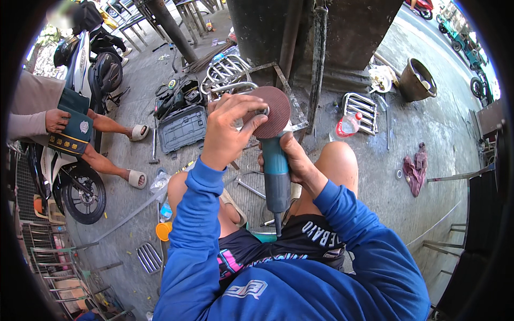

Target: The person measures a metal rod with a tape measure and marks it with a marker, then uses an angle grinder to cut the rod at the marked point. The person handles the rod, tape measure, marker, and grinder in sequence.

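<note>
An angle grinder (277, 176) with a teal and grey body stands over my lap, its disc end away from me and its cord end toward me. My right hand (297, 158) is wrapped round the body just below the head. A reddish-brown cutting disc (279, 115) sits on the head, face up toward me. At the disc's centre, my left hand (230, 120) pinches a small metal lock nut (265, 111) between thumb and fingers. Part of the disc and most of the grinder's head are hidden behind my left hand and the disc.
Beyond my left knee lie an open grey tool case (183, 128) and bent metal tubes (227, 69). A hammer (154, 147) rests beside the case. Rightward are a plastic bottle (349, 124), a metal rack (360, 109), a bucket (416, 80) and a rag (415, 171). A person sits on a motorcycle (80, 182) at left.
</note>
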`<state>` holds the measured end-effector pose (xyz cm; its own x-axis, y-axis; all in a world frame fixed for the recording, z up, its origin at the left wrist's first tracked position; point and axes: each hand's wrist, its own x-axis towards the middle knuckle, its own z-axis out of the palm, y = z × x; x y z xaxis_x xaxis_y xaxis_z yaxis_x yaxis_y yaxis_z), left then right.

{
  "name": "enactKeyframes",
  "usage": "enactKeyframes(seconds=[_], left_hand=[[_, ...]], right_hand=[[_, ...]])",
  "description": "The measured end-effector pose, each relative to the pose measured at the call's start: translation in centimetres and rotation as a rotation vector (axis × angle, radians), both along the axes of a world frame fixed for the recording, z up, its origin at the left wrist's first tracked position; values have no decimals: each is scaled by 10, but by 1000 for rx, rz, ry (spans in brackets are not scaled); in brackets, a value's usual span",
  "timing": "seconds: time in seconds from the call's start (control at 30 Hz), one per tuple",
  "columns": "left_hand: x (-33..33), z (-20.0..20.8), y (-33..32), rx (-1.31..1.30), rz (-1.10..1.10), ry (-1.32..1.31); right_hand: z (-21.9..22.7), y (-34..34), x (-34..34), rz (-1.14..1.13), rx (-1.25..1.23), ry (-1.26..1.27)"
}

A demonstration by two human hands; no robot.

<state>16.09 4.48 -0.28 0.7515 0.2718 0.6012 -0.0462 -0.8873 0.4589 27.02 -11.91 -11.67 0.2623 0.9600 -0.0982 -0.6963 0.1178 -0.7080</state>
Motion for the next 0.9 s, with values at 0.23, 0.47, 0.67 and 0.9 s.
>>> enactKeyframes(seconds=[0.23,0.47,0.67,0.9], left_hand=[[5,-2,-4,-3,48,-136],[-3,2,-9,-101,-95,-91],[2,-9,-6,143,27,-37],[-2,-3,-12,-126,80,-185]], right_hand=[[3,-1,-1,-14,-15,-5],[4,-1,1,-35,8,-3],[-4,-1,2,-35,13,-76],[-2,3,7,-12,27,-38]])
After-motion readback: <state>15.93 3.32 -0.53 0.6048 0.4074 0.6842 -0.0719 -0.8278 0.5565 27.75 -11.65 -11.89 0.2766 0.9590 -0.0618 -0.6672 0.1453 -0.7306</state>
